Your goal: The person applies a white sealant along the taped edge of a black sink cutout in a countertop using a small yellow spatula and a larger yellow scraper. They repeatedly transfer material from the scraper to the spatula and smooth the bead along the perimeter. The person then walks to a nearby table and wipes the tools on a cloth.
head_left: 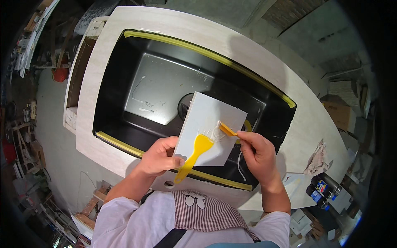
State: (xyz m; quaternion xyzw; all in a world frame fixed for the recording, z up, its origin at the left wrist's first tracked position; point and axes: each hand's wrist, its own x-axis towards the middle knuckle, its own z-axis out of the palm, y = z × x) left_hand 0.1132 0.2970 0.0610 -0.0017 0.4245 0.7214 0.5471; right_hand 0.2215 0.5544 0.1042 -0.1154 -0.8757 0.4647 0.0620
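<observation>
Paste worked on a white board above a black sink

Near the middle of the frame, a white board [202, 120] is held at a tilt over a black sink [111, 89]. The left hand [159, 156], below and left of centre, grips the board's lower left edge, its thumb on the face beside the handle of a yellow scraper [196, 155]. That scraper lies across the board, its blade at the smear of white paste [215, 133]. The right hand [259, 155], right of centre, pinches a small orange scraper [226, 129] between thumb and fingers, its blade at the paste.

Yellow tape [178, 40] runs along the sink's rim, and the pale tabletop [306, 120] surrounds it. A round drain [184, 106] shows partly behind the board. Toward the lower right of the frame are a crumpled cloth [317, 159] and dark bottles [320, 192].
</observation>
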